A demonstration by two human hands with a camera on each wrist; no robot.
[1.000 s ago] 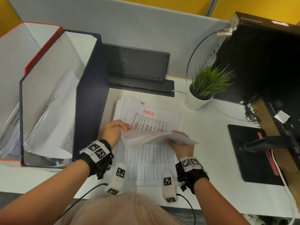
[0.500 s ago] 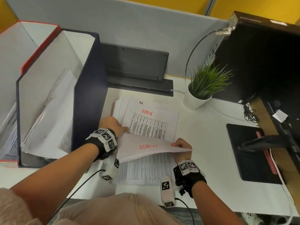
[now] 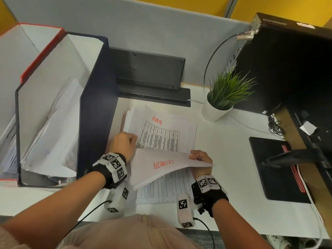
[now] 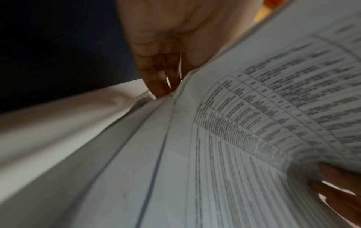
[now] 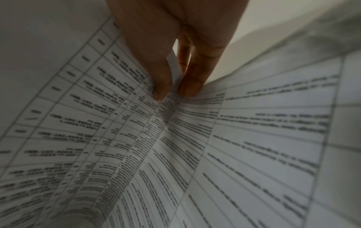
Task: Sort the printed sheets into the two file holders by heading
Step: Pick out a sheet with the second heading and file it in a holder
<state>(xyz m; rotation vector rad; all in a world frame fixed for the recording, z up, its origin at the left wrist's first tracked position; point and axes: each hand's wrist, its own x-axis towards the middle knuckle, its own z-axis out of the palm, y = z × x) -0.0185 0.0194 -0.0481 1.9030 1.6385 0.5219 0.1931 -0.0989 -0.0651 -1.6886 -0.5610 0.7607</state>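
Note:
A stack of printed sheets (image 3: 165, 135) lies on the white desk (image 3: 224, 150); its top sheet is headed "ADMIN" in red. One sheet (image 3: 161, 169) is folded back toward me, and its red heading shows mirrored through the paper. My right hand (image 3: 199, 157) pinches that sheet's right corner between thumb and fingers (image 5: 162, 83). My left hand (image 3: 124, 142) rests its fingertips (image 4: 160, 80) on the stack's left edge, beside the lifted sheet (image 4: 273, 108). At the left stand a dark blue file holder (image 3: 97, 105) with sheets (image 3: 53, 132) inside and a red-edged file holder (image 3: 41, 51).
A potted plant (image 3: 222, 97) stands right of the stack. A black stand (image 3: 149, 72) sits behind the stack against the grey partition. A black monitor (image 3: 291, 69), a black pad (image 3: 274, 168) and cables (image 3: 274, 124) fill the right side.
The top ADMIN sheet has been peeled further back toward me by my right hand. My left hand has let go of it and moved forward onto the stack's left edge.

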